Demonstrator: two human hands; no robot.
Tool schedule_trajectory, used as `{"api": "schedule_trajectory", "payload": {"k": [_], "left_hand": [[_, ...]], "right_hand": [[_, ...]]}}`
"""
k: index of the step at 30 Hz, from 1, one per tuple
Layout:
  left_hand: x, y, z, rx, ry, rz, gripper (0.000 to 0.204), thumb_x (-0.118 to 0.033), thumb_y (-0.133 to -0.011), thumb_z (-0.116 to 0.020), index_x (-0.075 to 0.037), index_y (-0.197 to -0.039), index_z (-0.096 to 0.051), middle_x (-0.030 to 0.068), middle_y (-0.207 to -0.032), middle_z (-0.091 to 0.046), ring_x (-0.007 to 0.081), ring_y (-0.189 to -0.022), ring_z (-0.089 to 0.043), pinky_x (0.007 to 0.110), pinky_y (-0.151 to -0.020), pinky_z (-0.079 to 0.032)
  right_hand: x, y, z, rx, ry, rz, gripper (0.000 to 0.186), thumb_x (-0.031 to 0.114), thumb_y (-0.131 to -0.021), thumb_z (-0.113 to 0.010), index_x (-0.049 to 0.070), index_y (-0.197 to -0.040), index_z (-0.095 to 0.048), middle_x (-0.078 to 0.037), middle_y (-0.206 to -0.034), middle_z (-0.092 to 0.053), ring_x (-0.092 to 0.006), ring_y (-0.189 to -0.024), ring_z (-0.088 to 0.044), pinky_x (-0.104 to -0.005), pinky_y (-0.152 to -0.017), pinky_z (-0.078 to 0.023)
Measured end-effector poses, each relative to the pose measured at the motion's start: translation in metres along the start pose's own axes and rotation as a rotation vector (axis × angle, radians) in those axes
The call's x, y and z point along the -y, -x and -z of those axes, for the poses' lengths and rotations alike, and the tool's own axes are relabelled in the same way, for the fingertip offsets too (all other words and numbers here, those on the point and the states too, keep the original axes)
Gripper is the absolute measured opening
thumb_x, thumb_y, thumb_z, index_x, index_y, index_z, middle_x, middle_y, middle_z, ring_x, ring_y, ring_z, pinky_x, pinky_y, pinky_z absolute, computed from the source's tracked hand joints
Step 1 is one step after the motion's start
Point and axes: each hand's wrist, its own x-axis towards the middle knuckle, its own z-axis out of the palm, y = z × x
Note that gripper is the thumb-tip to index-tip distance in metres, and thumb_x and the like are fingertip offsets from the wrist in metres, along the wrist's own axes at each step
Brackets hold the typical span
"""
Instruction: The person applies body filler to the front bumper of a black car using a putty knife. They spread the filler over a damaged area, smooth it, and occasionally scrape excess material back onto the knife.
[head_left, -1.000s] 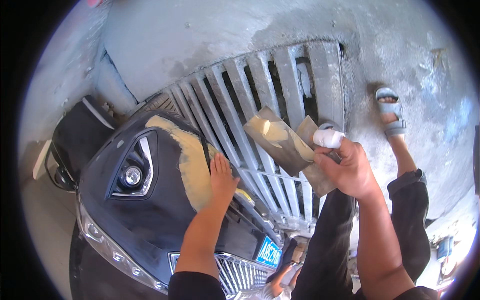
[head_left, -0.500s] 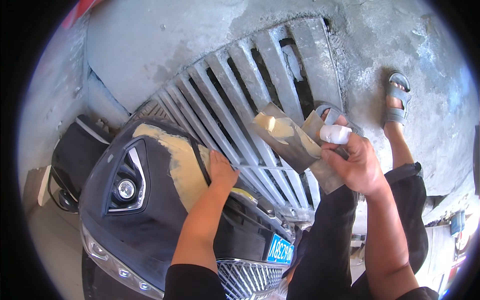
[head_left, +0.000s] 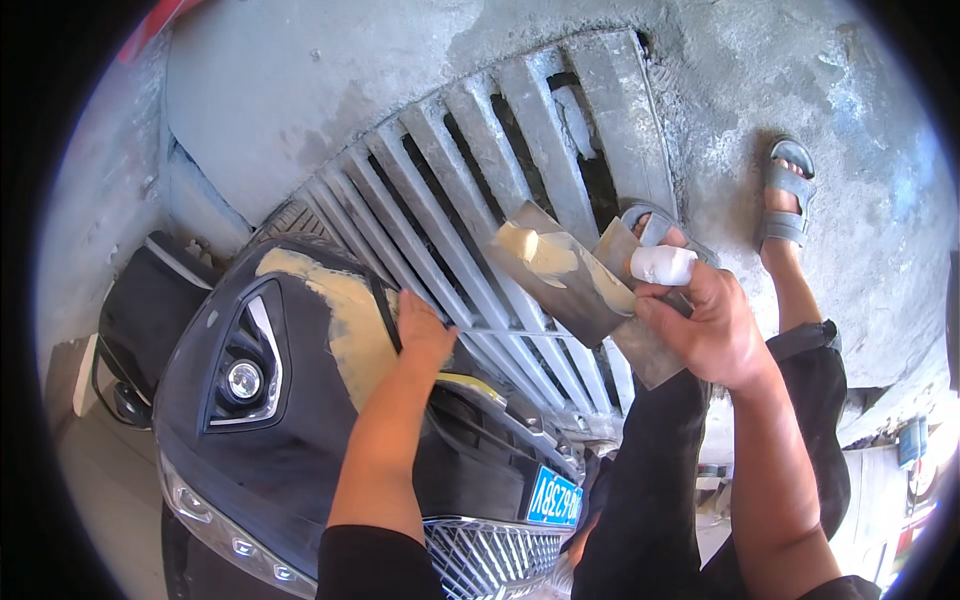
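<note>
My left hand [head_left: 426, 325] lies with flattened fingers on the black car bumper [head_left: 230, 470], at the edge of a long patch of beige putty [head_left: 350, 340]. Above and right of the bumper, my right hand [head_left: 705, 330] grips two metal scrapers [head_left: 565, 280], one overlapping the other; beige paste [head_left: 530, 245] sits on the left blade. A white wrap [head_left: 662, 265] covers one of that hand's fingers. A fog lamp [head_left: 243, 380] is set into the bumper left of the putty.
A metal drain grate [head_left: 460, 145] spans the floor beyond the bumper, beside concrete [head_left: 830, 90]. My sandaled feet [head_left: 785, 200] stand at the right, one partly hidden behind the scrapers. A grey wall [head_left: 110, 170] and another dark object [head_left: 140, 320] are at the left.
My left hand has slid a little up along the putty's edge, away from me. My right hand still holds the scrapers over the grate. The whole view has shifted slightly.
</note>
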Motion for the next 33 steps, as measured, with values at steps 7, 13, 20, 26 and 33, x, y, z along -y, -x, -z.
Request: {"api": "schedule_trajectory", "payload": {"k": [7, 13, 20, 26, 33], "left_hand": [[-0.059, 0.045, -0.026, -0.107, 0.036, -0.130, 0.090, -0.062, -0.097, -0.038, 0.008, -0.152, -0.027, 0.0239, -0.160, -0.024, 0.0358, -0.152, -0.015, 0.046, -0.124, -0.002], [-0.089, 0.092, -0.039, -0.137, 0.111, -0.132, 0.093, -0.062, -0.096, -0.042, 0.009, -0.153, -0.021, 0.0248, -0.163, -0.015, 0.0373, -0.153, -0.009, 0.046, -0.124, -0.001], [-0.081, 0.112, -0.050, -0.151, 0.201, -0.122, 0.092, -0.062, -0.096, -0.042, 0.007, -0.154, -0.021, 0.0243, -0.164, -0.010, 0.0369, -0.153, -0.003, 0.047, -0.123, 0.001], [-0.078, 0.130, -0.049, -0.171, 0.166, -0.050, 0.094, -0.062, -0.093, -0.048, 0.007, -0.152, -0.027, 0.0253, -0.162, -0.016, 0.0428, -0.152, -0.007, 0.053, -0.122, 0.001], [-0.046, 0.111, -0.028, -0.128, 0.125, 0.056, 0.094, -0.064, -0.095, -0.040, 0.008, -0.153, -0.022, 0.0288, -0.162, -0.014, 0.0438, -0.151, -0.007, 0.053, -0.122, 0.001]], "right_hand": [[0.004, 0.002, 0.002, 0.045, 0.043, 0.054, 0.022, 0.009, -0.081, -0.072, 0.001, -0.100, -0.071, -0.013, -0.076, -0.071, -0.0256, -0.069, -0.071, -0.0341, -0.067, -0.053], [0.011, 0.007, 0.018, 0.056, 0.047, -0.040, 0.015, 0.007, -0.080, -0.071, -0.001, -0.093, -0.071, -0.015, -0.072, -0.069, -0.0296, -0.068, -0.070, -0.0355, -0.067, -0.052], [0.006, 0.008, 0.017, 0.073, 0.043, 0.062, 0.018, 0.006, -0.081, -0.070, -0.001, -0.098, -0.070, -0.015, -0.073, -0.069, -0.0288, -0.067, -0.070, -0.0348, -0.066, -0.052], [0.007, 0.008, 0.015, 0.082, 0.032, 0.028, 0.020, 0.006, -0.080, -0.070, -0.001, -0.099, -0.071, -0.014, -0.074, -0.070, -0.0272, -0.067, -0.070, -0.0340, -0.066, -0.052], [0.010, 0.005, 0.014, 0.180, 0.025, -0.041, 0.017, 0.005, -0.082, -0.070, -0.002, -0.098, -0.069, -0.013, -0.080, -0.070, -0.0225, -0.074, -0.068, -0.0333, -0.071, -0.052]]}}
